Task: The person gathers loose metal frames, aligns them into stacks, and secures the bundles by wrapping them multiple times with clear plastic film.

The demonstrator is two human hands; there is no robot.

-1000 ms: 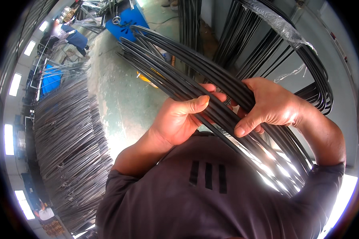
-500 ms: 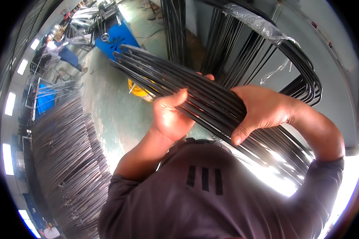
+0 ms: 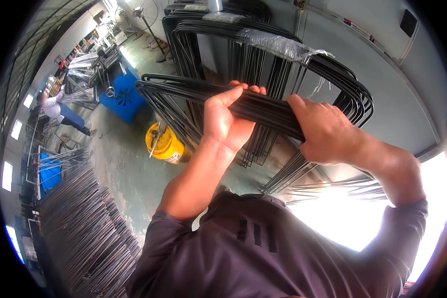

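A bundle of black bent metal rods (image 3: 263,110), rounded at the corners like long hoops, is held up in front of my chest. My left hand (image 3: 228,116) grips it near the middle, the thumb on the near side and fingertips showing over the far side. Closed around its right part is my right hand (image 3: 325,130), knuckles up. The rods lie pressed together between the hands, and their long legs hang toward the floor. Just behind them stand more black hoop frames (image 3: 203,26), with clear plastic film (image 3: 273,42) wrapped around their top bars.
A yellow bucket (image 3: 165,144) with a stick in it stands on the floor left of the bundle. Farther left are a blue panel (image 3: 124,97) and a large pile of metal rods (image 3: 84,233). Another person (image 3: 62,109) is at the far left. A grey wall (image 3: 382,84) rises on the right.
The bundle has gone from slanting steeply to nearly level, and its rods have drawn together. My right hand has turned over to knuckles up. The yellow bucket shows more fully.
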